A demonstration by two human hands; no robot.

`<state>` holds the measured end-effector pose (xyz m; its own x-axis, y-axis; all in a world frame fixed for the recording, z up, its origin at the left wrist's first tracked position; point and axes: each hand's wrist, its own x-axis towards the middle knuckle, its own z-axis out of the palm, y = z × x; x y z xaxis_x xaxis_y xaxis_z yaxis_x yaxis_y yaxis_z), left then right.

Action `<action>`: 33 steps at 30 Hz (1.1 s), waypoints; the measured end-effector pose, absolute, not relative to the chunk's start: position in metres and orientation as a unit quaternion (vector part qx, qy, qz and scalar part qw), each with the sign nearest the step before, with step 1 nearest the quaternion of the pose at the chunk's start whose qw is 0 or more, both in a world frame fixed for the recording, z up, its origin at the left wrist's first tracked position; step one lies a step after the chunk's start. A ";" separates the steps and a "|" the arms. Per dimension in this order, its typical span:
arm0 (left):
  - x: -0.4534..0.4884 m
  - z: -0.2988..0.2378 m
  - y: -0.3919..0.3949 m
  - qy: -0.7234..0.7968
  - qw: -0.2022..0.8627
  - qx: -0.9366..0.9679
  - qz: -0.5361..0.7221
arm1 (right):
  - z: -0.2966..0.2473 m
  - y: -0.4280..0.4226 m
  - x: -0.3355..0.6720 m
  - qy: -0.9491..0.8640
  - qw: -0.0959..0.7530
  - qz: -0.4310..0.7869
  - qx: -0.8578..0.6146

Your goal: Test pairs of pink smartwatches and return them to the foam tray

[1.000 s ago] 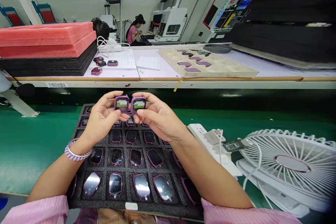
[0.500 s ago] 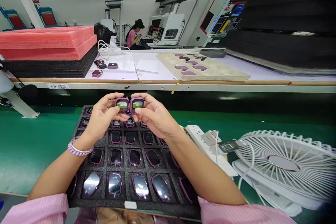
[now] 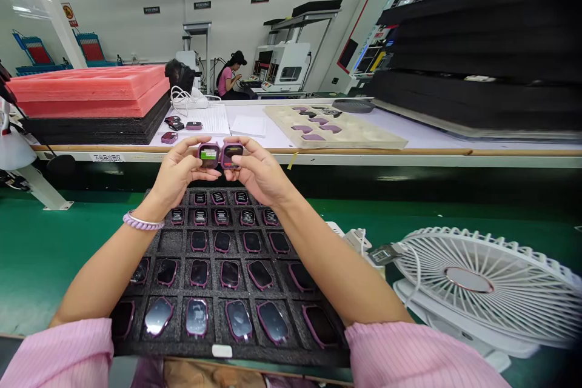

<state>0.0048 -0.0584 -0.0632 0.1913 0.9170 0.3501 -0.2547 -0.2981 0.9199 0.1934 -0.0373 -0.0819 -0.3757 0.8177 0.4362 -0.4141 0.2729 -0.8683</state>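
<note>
Two watches (image 3: 232, 154) | screens (image 3: 209, 155) facing head camera | long axes upright

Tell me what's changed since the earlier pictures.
The left hand and right hand have moved up in view, away from the black foam compartment tray, uncovering more of its far rows. The square purple-framed watch in the right hand now looks mostly dark, without its broad green band. Nothing was taken or let go: each hand still holds one watch, and the matching left-hand watch still shows green.
</note>
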 end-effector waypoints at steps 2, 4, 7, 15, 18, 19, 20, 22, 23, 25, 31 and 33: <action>0.006 -0.058 -0.054 0.290 0.504 0.580 0.571 | -0.076 -0.031 0.193 -0.606 0.530 0.570 -0.165; 0.008 -0.054 -0.051 0.296 0.491 0.582 0.577 | -0.072 -0.028 0.193 -0.612 0.529 0.565 -0.161; 0.009 -0.051 -0.050 0.299 0.486 0.575 0.586 | -0.069 -0.028 0.193 -0.613 0.531 0.564 -0.154; 0.003 -0.042 -0.037 0.269 0.484 0.591 0.586 | -0.061 -0.008 0.196 -0.601 0.553 0.561 -0.135; 0.002 -0.034 -0.024 0.258 0.465 0.604 0.594 | -0.049 0.009 0.195 -0.604 0.575 0.538 -0.123; 0.002 -0.032 -0.020 0.254 0.459 0.607 0.597 | -0.045 0.014 0.194 -0.609 0.579 0.529 -0.118; 0.002 -0.029 -0.016 0.250 0.454 0.609 0.600 | -0.041 0.019 0.193 -0.614 0.582 0.521 -0.113; 0.002 -0.024 -0.009 0.239 0.439 0.614 0.610 | -0.033 0.025 0.191 -0.625 0.584 0.508 -0.102; 0.002 -0.021 -0.005 0.233 0.430 0.618 0.616 | -0.030 0.028 0.190 -0.631 0.583 0.503 -0.097; 0.003 -0.017 0.000 0.221 0.414 0.625 0.624 | -0.025 0.030 0.189 -0.643 0.578 0.493 -0.093; 0.002 -0.012 0.006 0.212 0.380 0.644 0.629 | -0.014 0.030 0.188 -0.658 0.561 0.497 -0.076; 0.002 -0.013 0.008 0.209 0.367 0.648 0.634 | -0.012 0.029 0.190 -0.658 0.556 0.505 -0.064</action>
